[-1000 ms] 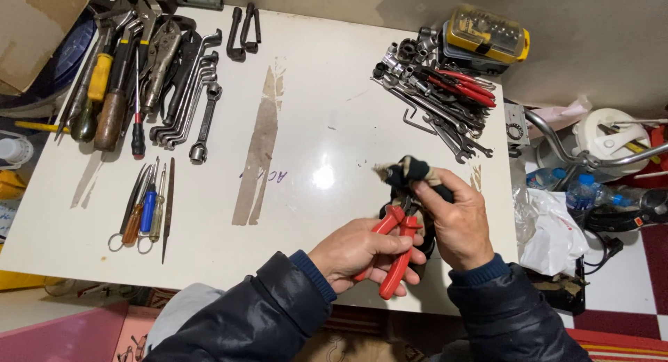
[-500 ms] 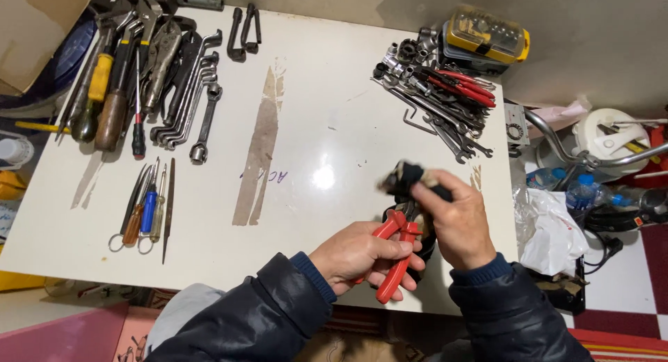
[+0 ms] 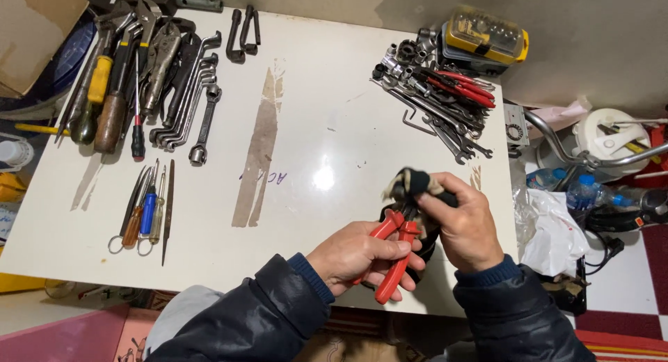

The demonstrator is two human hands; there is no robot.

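Here, the left hand (image 3: 362, 257) closed its fingers round the red-handled pliers (image 3: 392, 254) above the near edge of the white counter (image 3: 306, 132), while the right hand (image 3: 466, 226) pressed a dark rag (image 3: 414, 183) over the tool's head. A steady handle grip and firm, even rubbing would serve best.
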